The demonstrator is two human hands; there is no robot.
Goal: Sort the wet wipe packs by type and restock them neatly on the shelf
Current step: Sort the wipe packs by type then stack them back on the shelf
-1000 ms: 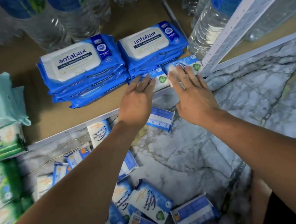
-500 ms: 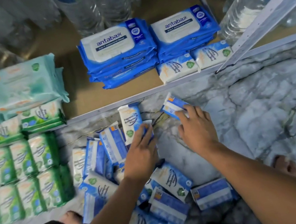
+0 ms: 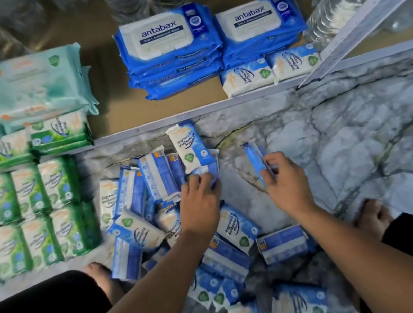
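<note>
1. Pile (image 3: 235,228): small blue packs loose on the floor, under and behind both wrists. They lie at all angles, some face up and some face down, so they are judged to be unsorted stock waiting to be picked up.
2. Left hand (image 3: 199,198): fingers curled down over a flat pack (image 3: 211,167) at the far edge of the pile. The thumb is hidden, and it cannot be told whether the pack has left the floor.
3. Right hand (image 3: 285,184): thumb and fingers pinch an edge-on pack (image 3: 254,157), which stands apart from the pile. The on-edge hold probably lets the pack be turned label-up before placing.
4. Green packs (image 3: 32,211): neat rows left of the left hand, kept apart from the blue type.
5. Shelf (image 3: 157,124): its rim runs just beyond both hands. A pair (image 3: 247,77) of small blue packs lies side by side at the front edge, beyond the right hand. It is judged to be the start of the row that the held packs will join.
6. Antabax stacks (image 3: 167,35): two stacks, directly behind the pair. Large packs sit behind and small ones in front, presumably so that both labels show.
</note>
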